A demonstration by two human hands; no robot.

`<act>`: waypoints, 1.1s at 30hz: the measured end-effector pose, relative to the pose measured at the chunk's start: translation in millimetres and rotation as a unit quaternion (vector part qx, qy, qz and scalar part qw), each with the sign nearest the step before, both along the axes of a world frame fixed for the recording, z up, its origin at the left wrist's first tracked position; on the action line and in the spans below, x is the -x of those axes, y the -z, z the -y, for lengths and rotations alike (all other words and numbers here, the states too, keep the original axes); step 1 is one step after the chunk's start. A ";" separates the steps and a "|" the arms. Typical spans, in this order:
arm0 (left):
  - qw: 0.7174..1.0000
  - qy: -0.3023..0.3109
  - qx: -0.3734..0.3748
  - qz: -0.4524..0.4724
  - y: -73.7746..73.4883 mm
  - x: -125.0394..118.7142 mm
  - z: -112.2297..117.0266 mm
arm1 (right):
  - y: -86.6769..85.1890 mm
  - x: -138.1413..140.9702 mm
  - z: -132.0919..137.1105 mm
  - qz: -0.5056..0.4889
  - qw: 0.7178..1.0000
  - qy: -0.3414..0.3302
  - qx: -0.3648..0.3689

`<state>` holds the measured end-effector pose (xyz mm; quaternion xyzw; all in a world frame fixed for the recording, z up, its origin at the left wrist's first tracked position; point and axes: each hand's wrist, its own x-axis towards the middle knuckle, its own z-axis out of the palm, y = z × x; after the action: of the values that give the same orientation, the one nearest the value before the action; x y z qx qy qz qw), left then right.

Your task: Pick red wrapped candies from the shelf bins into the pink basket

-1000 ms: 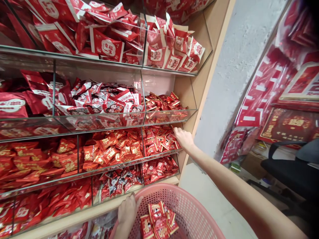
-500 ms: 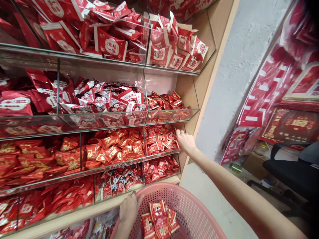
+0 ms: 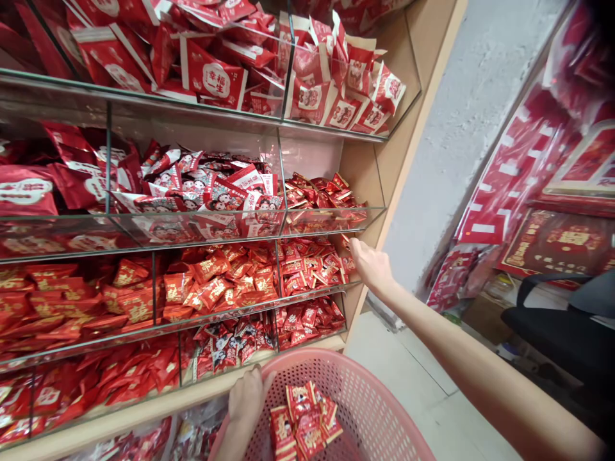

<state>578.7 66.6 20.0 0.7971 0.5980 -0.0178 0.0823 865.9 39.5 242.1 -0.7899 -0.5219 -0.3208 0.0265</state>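
Observation:
My left hand (image 3: 246,398) is closed over the left rim of a pink perforated plastic basket (image 3: 384,410). Inside the basket lie several small red-and-gold wrapped packets (image 3: 307,422). My right hand (image 3: 369,264) is closed at the right end of the shelf compartment of small red packets (image 3: 307,266), beside the wooden side panel. A bit of red wrapper shows at its fingertips; most of what it grips is hidden by the fingers.
Clear-fronted shelves hold red packets in divided compartments, including larger bags (image 3: 216,80) above and orange-red packets (image 3: 211,285) at left. The wooden side panel (image 3: 408,134) borders a grey wall (image 3: 446,128). A black chair (image 3: 557,320) stands at the right.
My right hand has shifted slightly right and down, away from the packets. My left hand stays on the basket rim, and the view has turned a little.

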 end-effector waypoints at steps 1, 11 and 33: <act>1.000 0.006 -0.008 -0.002 -0.4 -0.1 0.4 | 0.5 -0.1 7.0 -0.004 1.000 -0.009 -0.018; 1.000 0.016 -0.024 0.003 -0.9 -1.0 2.4 | 74.8 40.7 75.6 -0.324 0.917 -0.227 -0.045; 0.999 0.011 -0.037 -0.007 2.9 -1.0 3.7 | 260.0 110.5 5.9 -0.650 0.622 -0.211 0.381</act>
<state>579.7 62.9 17.0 0.8058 0.5903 -0.0022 0.0480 755.4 33.6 -17.9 -0.6003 -0.5964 0.5186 0.1223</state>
